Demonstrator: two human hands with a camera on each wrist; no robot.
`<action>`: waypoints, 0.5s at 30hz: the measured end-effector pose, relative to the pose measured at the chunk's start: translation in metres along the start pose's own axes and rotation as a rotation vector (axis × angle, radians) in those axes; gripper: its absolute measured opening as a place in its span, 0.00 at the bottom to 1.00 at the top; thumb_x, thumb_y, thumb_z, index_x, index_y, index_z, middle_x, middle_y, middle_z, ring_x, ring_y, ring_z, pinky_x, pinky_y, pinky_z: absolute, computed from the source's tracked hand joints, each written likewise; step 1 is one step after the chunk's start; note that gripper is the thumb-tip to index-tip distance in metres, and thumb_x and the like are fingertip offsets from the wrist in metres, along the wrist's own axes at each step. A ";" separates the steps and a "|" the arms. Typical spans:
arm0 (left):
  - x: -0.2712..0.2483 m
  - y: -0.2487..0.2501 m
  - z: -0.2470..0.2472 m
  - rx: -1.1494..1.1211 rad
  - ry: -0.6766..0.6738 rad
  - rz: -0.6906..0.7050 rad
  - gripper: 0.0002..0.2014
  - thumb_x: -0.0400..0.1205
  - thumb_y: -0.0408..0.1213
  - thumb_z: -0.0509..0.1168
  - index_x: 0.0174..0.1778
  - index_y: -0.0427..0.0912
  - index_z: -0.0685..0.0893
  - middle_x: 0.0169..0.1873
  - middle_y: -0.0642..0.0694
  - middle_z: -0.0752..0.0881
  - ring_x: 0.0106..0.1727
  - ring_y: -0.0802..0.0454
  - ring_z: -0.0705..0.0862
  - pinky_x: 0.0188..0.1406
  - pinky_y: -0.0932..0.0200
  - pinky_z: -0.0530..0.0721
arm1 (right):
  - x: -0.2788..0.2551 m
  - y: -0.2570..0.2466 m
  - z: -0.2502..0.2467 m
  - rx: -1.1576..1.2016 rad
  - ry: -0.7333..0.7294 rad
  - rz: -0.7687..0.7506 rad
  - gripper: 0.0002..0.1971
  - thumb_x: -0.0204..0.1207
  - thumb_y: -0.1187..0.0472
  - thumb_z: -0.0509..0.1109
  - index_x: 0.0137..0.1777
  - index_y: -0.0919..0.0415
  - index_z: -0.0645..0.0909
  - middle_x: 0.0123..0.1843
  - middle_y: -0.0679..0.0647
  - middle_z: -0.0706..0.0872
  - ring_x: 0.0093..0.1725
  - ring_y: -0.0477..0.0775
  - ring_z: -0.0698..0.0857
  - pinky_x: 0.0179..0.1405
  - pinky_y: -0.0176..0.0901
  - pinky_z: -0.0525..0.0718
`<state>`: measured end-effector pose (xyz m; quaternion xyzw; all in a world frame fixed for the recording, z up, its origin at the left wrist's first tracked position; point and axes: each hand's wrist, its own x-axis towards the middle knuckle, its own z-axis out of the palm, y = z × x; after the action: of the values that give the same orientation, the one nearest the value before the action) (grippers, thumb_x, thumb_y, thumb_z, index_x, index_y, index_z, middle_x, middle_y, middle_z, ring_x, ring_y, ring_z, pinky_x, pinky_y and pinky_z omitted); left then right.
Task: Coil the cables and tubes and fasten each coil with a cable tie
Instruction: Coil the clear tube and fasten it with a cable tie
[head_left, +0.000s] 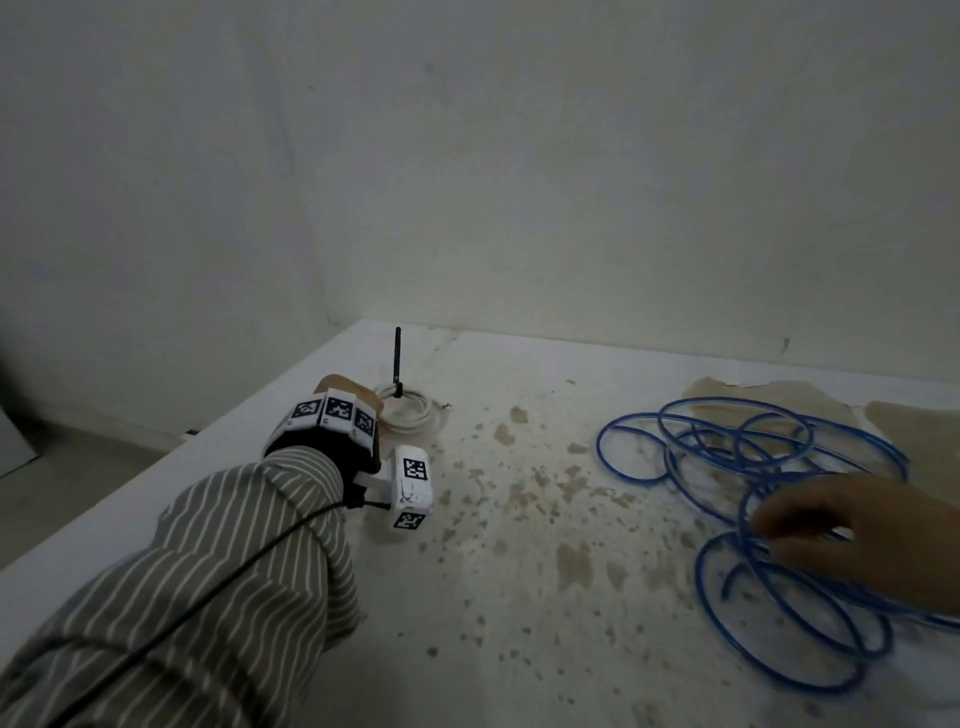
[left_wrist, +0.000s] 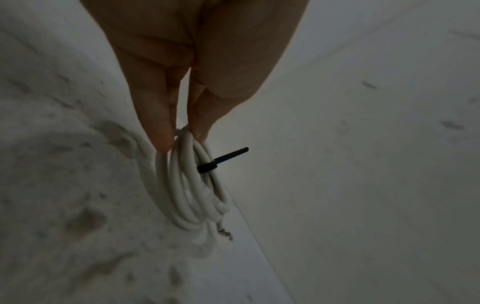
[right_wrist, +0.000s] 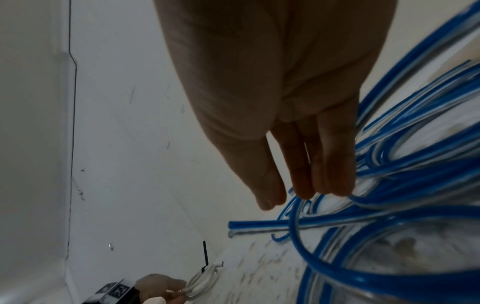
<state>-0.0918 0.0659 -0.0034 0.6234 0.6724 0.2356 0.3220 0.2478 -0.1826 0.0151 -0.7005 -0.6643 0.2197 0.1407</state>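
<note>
A white cable coil (head_left: 413, 413) (left_wrist: 187, 185) lies near the table's far left corner, bound by a black cable tie (head_left: 398, 364) (left_wrist: 223, 159) whose tail sticks up. My left hand (head_left: 376, 408) (left_wrist: 182, 139) pinches the coil's near edge between thumb and fingers; the right wrist view shows the same coil (right_wrist: 203, 280) and tie (right_wrist: 205, 257). A loose tangle of blue tube (head_left: 727, 441) (right_wrist: 389, 205) sprawls on the right. My right hand (head_left: 779, 530) (right_wrist: 298, 195) is over it with straight fingers, fingertips at the loops, gripping nothing.
The white, stained table (head_left: 519, 597) meets pale walls at the back and ends in an edge (head_left: 156, 467) on the left. A torn brown patch (head_left: 909, 431) marks its back right. A cut tube end (right_wrist: 231, 224) points left.
</note>
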 end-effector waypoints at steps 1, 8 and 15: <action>0.002 0.001 -0.004 0.074 0.017 -0.078 0.02 0.74 0.37 0.62 0.40 0.48 0.78 0.47 0.46 0.87 0.35 0.54 0.80 0.42 0.66 0.77 | -0.001 0.001 0.001 -0.005 -0.010 -0.007 0.41 0.31 0.09 0.50 0.46 0.21 0.78 0.43 0.21 0.83 0.45 0.28 0.84 0.45 0.22 0.80; -0.002 0.001 0.004 0.137 0.090 -0.088 0.15 0.78 0.38 0.64 0.58 0.38 0.82 0.58 0.39 0.83 0.57 0.42 0.83 0.55 0.57 0.79 | 0.002 0.004 0.014 -0.033 -0.135 0.027 0.37 0.29 0.12 0.58 0.45 0.16 0.75 0.46 0.22 0.82 0.47 0.29 0.83 0.48 0.25 0.81; 0.031 -0.010 -0.003 0.440 0.035 0.125 0.09 0.65 0.37 0.77 0.35 0.38 0.86 0.41 0.41 0.88 0.40 0.44 0.85 0.43 0.55 0.84 | -0.005 -0.014 0.034 -0.036 -0.191 0.016 0.19 0.64 0.47 0.79 0.51 0.33 0.76 0.51 0.46 0.83 0.51 0.45 0.83 0.51 0.37 0.83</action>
<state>-0.1014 0.0960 -0.0135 0.7148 0.6732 0.1136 0.1514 0.2185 -0.1902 -0.0072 -0.6838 -0.6731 0.2747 0.0623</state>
